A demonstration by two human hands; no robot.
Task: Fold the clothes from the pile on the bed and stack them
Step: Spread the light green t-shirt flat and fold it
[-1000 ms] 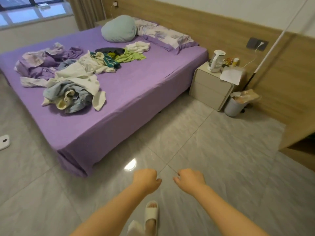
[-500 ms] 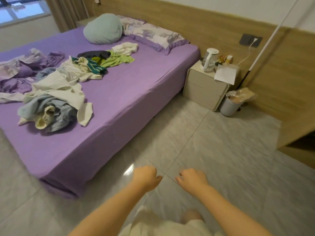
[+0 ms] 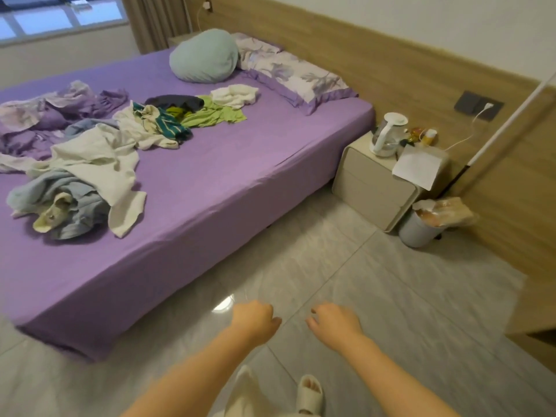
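Observation:
A loose pile of clothes [image 3: 90, 164] lies on the purple bed [image 3: 228, 182]: cream and pale blue pieces at the near left, a striped garment [image 3: 162, 124], a green top [image 3: 216, 115] and a white piece [image 3: 234, 96] further back. Both my hands hang over the tiled floor, well short of the bed. My left hand [image 3: 254, 322] has loosely curled fingers and holds nothing. My right hand [image 3: 335, 322] is also loosely curled and holds nothing.
A crumpled purple quilt [image 3: 39, 115] lies at the bed's far left. A teal cushion [image 3: 204, 55] and a floral pillow [image 3: 294, 76] sit at the headboard. A nightstand [image 3: 373, 182] with a kettle [image 3: 388, 133] and a bin [image 3: 421, 227] stand right of the bed.
The view has shifted as I step nearer the bed, which now looks larger. My hands stay in front of me, still holding nothing.

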